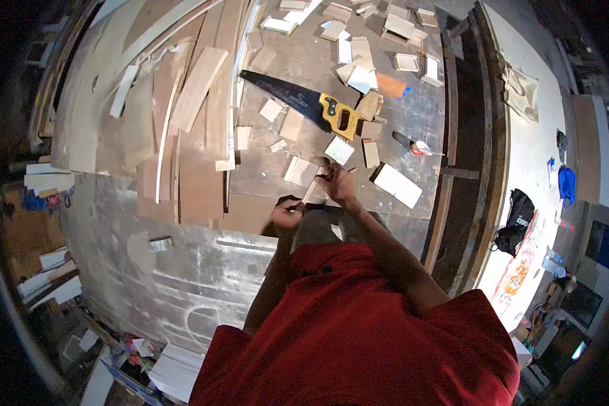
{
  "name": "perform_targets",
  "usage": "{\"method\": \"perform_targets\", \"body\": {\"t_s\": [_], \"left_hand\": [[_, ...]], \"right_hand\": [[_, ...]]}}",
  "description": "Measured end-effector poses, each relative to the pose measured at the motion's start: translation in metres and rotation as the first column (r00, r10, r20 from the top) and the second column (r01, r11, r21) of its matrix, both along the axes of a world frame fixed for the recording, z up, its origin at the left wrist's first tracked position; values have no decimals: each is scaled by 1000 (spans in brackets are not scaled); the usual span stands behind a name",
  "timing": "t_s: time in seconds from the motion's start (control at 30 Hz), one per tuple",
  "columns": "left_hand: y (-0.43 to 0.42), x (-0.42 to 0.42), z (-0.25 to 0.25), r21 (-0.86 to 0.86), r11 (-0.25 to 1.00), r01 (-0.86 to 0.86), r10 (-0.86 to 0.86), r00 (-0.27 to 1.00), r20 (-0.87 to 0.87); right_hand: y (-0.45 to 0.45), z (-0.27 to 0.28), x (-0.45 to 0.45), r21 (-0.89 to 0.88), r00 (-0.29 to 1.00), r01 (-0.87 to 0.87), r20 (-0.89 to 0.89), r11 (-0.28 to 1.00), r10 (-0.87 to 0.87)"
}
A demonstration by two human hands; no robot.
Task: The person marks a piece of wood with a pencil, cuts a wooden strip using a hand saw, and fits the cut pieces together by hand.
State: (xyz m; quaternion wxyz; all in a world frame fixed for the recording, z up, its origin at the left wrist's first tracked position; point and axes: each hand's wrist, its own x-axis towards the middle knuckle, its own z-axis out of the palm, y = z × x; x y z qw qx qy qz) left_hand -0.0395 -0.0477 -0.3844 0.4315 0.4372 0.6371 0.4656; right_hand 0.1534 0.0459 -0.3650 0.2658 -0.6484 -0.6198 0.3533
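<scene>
My left hand point(287, 213) is closed on the lower left end of a small, narrow wood piece point(310, 192). At that piece's upper end, the fingers of my right hand point(336, 183) are closed round it. Both hands are just above my knees. Beyond them lies a handsaw point(298, 98) with a black blade and a yellow handle, its handle to the right. Small wood blocks point(293, 124) lie near the blade. A pale rectangular board point(397, 185) rests to the right of my right hand.
Long planks point(199, 88) lie at the upper left. Many small wooden pieces point(399, 27) are scattered at the top. A small white-and-red container point(421, 147) stands right of the saw. Farther right is a white surface point(514, 155) with a black bag point(515, 223).
</scene>
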Motion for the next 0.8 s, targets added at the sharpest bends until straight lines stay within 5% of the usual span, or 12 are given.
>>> {"method": "perform_targets", "body": {"t_s": [0.07,0.3,0.4,0.47,0.57,0.7,0.8], "left_hand": [[-1,0,1,-165,986,10,11,992,125],[2,-3,-11,-98,995,34,-35,999,-10],[9,-4,3,-61,992,111,-119,982,-148],[16,1,32,-263,959,101,-197,907,-371],[33,10,72,-315,944,102,-276,767,-579],[42,21,74,-325,944,52,-258,731,-632],[46,25,67,-298,948,109,-237,867,-438]], "right_hand": [[-1,5,-3,46,1000,-19,-4,999,19],[-8,-2,-13,41,993,-17,119,999,12],[-9,-4,-14,34,987,-18,159,999,12],[-8,-10,-13,8,986,-20,165,1000,19],[-7,-18,-10,-30,989,-47,139,998,51],[-5,-19,-8,12,993,-79,93,997,78],[-3,-14,-12,5,992,-22,121,1000,21]]}}
